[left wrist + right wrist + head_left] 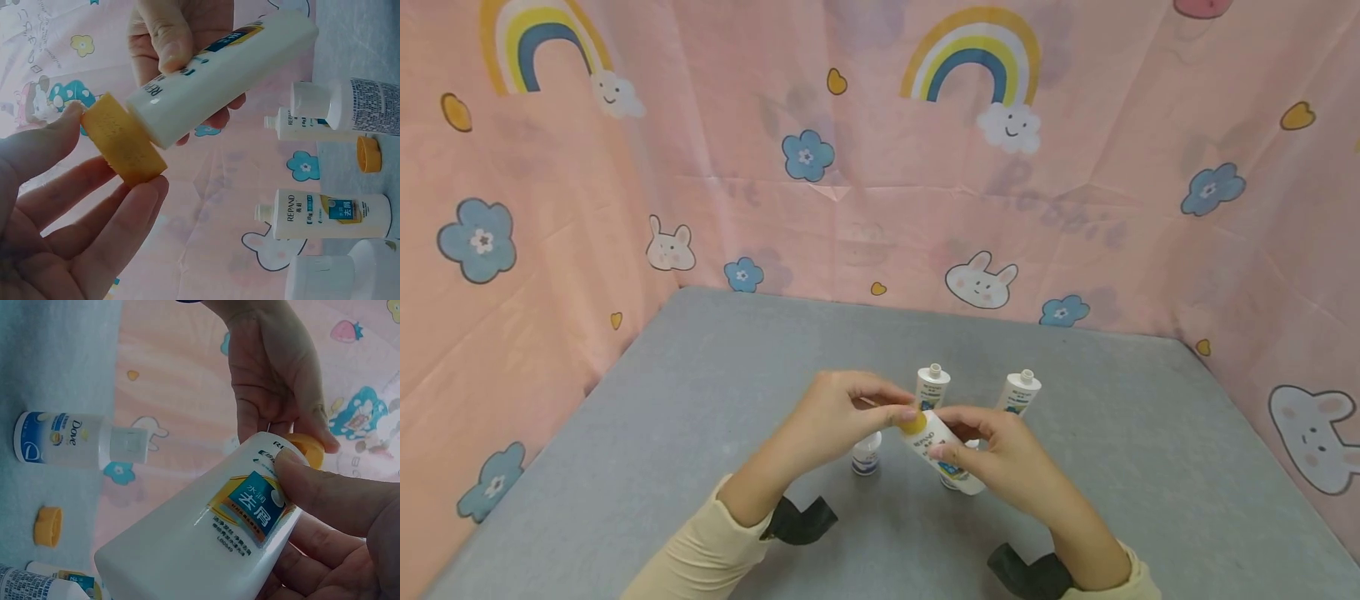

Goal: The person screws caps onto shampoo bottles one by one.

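We hold the white bottle [250, 69] aslant above the counter [700, 400], its long axis sloping up leftward from our right hand [1003, 454], which grips it, to the yellow cap [125, 140] our left hand [831, 417] pinches.

Left-wrist view, upper centre: we see white bottle [231, 75], blue-and-yellow label [253, 503] | left: yellow-orange cap [125, 140] | head view, lower half: cream sleeves [715, 525], grey table [775, 342] | upper half: we see pink cloth [722, 100] printed with striped rainbows [970, 25], blue flowers [478, 242], white rabbits [981, 282]
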{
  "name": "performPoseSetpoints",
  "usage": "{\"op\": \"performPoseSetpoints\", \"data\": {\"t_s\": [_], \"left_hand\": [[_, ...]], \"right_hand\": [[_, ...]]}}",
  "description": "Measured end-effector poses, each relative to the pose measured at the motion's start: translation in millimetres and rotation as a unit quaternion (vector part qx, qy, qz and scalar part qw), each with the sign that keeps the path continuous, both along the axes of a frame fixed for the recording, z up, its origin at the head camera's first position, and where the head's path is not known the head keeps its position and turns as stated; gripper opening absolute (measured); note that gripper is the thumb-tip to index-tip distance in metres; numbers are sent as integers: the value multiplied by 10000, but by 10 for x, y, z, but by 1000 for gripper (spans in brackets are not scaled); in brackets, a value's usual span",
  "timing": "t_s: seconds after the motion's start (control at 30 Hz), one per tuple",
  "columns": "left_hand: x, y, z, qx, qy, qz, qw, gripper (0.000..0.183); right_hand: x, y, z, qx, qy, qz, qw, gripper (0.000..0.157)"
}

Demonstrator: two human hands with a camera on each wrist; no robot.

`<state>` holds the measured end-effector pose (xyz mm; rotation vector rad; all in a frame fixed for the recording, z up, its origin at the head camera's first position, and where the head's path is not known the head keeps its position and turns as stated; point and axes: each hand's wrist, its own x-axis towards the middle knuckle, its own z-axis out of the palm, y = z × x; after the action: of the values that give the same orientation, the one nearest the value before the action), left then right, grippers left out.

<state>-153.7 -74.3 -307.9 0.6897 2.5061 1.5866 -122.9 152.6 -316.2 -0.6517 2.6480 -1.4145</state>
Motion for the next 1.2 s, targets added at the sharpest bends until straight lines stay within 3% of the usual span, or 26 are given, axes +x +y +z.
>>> {"op": "performPoseSetpoints", "data": {"t_s": [0.2, 0.43, 0.6, 0.8, 1.0, 1.2], "left_hand": [[-10, -43, 16, 249, -285, -394, 9985, 23], [15, -68, 67, 470, -365, -812, 9949, 33], [-2, -109, 75, 475, -527, -614, 9956, 47], [-30, -90, 50, 61, -302, -265, 9992, 40], [-27, -66, 43, 17, -265, -394, 9989, 28], [-17, -81, 62, 72, -342, -610, 9975, 30]], "right_hand": [[9, 7, -1, -23, -9, 61, 10000, 33], [13, 9, -2, -31, -16, 69, 10000, 33], [9, -4, -14, -57, -39, -17, 10000, 33], [11, -13, -8, -52, 47, -98, 9999, 32], [12, -7, -15, -25, 28, -33, 10000, 32], [11, -1, -11, -10, 8, 63, 10000, 32]]}}
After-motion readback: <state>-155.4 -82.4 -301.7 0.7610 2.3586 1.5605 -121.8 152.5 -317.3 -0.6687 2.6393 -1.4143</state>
